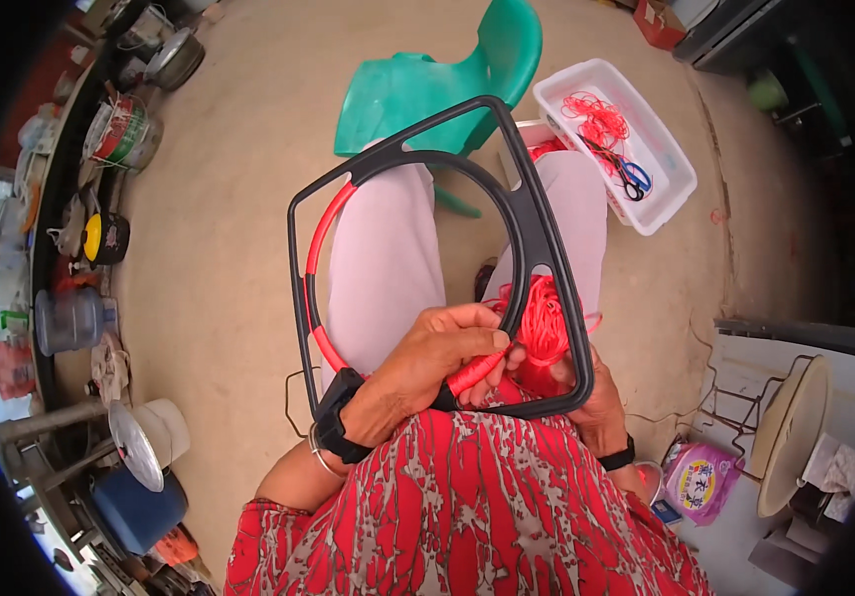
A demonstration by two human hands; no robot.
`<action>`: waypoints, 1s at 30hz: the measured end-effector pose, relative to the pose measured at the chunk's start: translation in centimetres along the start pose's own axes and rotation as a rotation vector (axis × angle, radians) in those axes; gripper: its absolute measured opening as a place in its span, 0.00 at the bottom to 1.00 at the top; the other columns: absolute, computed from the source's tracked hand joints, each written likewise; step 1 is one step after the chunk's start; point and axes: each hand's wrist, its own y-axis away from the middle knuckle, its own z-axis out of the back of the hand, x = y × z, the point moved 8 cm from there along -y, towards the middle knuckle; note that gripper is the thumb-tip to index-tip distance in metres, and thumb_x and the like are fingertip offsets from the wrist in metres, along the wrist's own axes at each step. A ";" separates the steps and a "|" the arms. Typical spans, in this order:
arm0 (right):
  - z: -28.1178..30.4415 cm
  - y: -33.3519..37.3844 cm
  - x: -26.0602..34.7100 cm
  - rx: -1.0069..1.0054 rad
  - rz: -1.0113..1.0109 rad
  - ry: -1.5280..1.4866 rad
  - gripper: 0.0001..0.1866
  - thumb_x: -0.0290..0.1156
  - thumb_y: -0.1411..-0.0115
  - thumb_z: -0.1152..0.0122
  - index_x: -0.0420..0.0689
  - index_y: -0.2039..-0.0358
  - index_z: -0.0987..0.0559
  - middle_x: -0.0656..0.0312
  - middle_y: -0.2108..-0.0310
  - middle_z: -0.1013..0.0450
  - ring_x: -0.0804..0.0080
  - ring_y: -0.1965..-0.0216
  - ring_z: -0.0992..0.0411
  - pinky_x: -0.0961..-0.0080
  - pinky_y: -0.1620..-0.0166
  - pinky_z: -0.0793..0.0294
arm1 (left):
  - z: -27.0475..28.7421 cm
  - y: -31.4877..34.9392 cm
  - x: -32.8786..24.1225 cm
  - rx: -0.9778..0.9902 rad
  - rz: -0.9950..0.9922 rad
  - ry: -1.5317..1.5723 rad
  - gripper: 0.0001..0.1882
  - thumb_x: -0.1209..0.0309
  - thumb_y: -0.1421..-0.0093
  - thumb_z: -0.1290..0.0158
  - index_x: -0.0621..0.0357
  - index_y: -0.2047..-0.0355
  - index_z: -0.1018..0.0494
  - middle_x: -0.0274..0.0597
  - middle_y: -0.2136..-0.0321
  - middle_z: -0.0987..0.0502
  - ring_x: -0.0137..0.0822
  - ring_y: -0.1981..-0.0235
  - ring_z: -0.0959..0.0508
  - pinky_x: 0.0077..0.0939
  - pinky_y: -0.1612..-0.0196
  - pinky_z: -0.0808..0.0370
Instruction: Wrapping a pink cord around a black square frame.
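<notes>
A black plastic frame (539, 233), squarish outside with a round ring inside, lies tilted over my lap. Red cord is wound tightly around parts of the ring, with one wrapped stretch (477, 372) at its lower right and others on its left side. My left hand (432, 353) is closed on the ring next to that lower-right wrapping, thumb on top. My right hand (594, 402) reaches under the frame's right corner, its fingers partly hidden, and holds a loose bundle of red cord (544, 323) that shows through the frame's opening.
Ahead stands a green plastic chair (417, 94). A white plastic tray (671, 189) to its right holds loose red cord and scissors (634, 179). Pots, buckets and a shelf line the left side. A purple bag (702, 482) and a round pale lid-like disc (795, 437) are at right.
</notes>
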 end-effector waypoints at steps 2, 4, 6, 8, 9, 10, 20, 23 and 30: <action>0.3 -0.3 -0.4 0.026 -0.010 0.046 0.22 0.27 0.47 0.35 0.37 0.52 0.27 0.59 0.56 0.26 0.72 0.56 0.28 0.75 0.51 0.29 | 0.2 0.0 0.2 -0.001 -0.002 -0.017 0.08 0.71 0.42 0.48 0.65 0.67 0.29 0.43 0.82 0.25 0.30 0.88 0.26 0.18 0.87 0.32; -0.5 -0.8 -0.1 0.050 -0.021 0.090 0.21 0.28 0.47 0.34 0.37 0.53 0.26 0.61 0.57 0.26 0.73 0.56 0.28 0.75 0.51 0.29 | 0.4 0.1 0.5 -0.002 -0.001 -0.034 0.08 0.71 0.41 0.48 0.65 0.67 0.29 0.43 0.82 0.25 0.30 0.88 0.26 0.18 0.87 0.32; -2.6 -1.6 1.2 0.099 0.005 0.310 0.21 0.29 0.48 0.33 0.37 0.54 0.26 0.61 0.58 0.26 0.74 0.59 0.27 0.75 0.53 0.29 | 0.6 0.2 0.5 -0.018 -0.043 -0.038 0.07 0.72 0.40 0.50 0.65 0.66 0.29 0.42 0.82 0.25 0.29 0.88 0.27 0.18 0.87 0.33; -2.6 -2.7 1.4 0.099 -0.023 0.372 0.21 0.29 0.49 0.33 0.36 0.55 0.26 0.60 0.58 0.26 0.74 0.61 0.27 0.75 0.54 0.28 | 0.8 0.4 0.3 -0.060 -0.080 -0.058 0.07 0.72 0.39 0.52 0.65 0.65 0.28 0.43 0.82 0.25 0.29 0.89 0.28 0.18 0.87 0.33; -2.7 -3.1 1.3 0.100 -0.053 0.436 0.21 0.29 0.49 0.33 0.36 0.55 0.26 0.59 0.58 0.26 0.73 0.62 0.27 0.75 0.55 0.28 | 1.0 0.5 0.0 -0.102 -0.120 -0.076 0.08 0.72 0.38 0.53 0.65 0.64 0.28 0.43 0.83 0.25 0.30 0.89 0.29 0.19 0.86 0.33; -4.3 -3.2 1.7 0.097 -0.032 0.289 0.22 0.29 0.48 0.34 0.35 0.54 0.28 0.57 0.62 0.25 0.72 0.66 0.26 0.74 0.57 0.27 | 1.1 0.4 0.0 -0.103 -0.120 -0.077 0.08 0.72 0.38 0.53 0.65 0.64 0.28 0.43 0.83 0.25 0.30 0.89 0.29 0.19 0.86 0.33; -6.8 -6.2 -0.3 0.175 -0.230 0.155 0.18 0.39 0.37 0.48 0.35 0.59 0.32 0.50 0.74 0.27 0.60 0.83 0.25 0.66 0.78 0.21 | 1.4 0.1 0.5 -0.121 -0.058 -0.058 0.09 0.71 0.37 0.55 0.64 0.65 0.28 0.43 0.83 0.26 0.30 0.90 0.30 0.19 0.86 0.34; -6.7 -6.7 -0.8 0.170 -0.316 0.099 0.16 0.38 0.37 0.48 0.36 0.61 0.33 0.49 0.78 0.28 0.58 0.84 0.25 0.63 0.81 0.21 | 1.5 -0.2 0.5 -0.106 -0.053 -0.039 0.09 0.71 0.37 0.55 0.65 0.67 0.28 0.44 0.83 0.26 0.32 0.90 0.29 0.21 0.87 0.34; -7.7 -6.6 0.8 0.144 -0.135 0.110 0.15 0.36 0.37 0.48 0.36 0.60 0.33 0.51 0.81 0.30 0.59 0.84 0.26 0.68 0.83 0.22 | 1.8 0.1 0.8 0.031 -0.079 0.256 0.17 0.64 0.37 0.58 0.70 0.65 0.30 0.51 0.78 0.25 0.40 0.84 0.25 0.26 0.81 0.28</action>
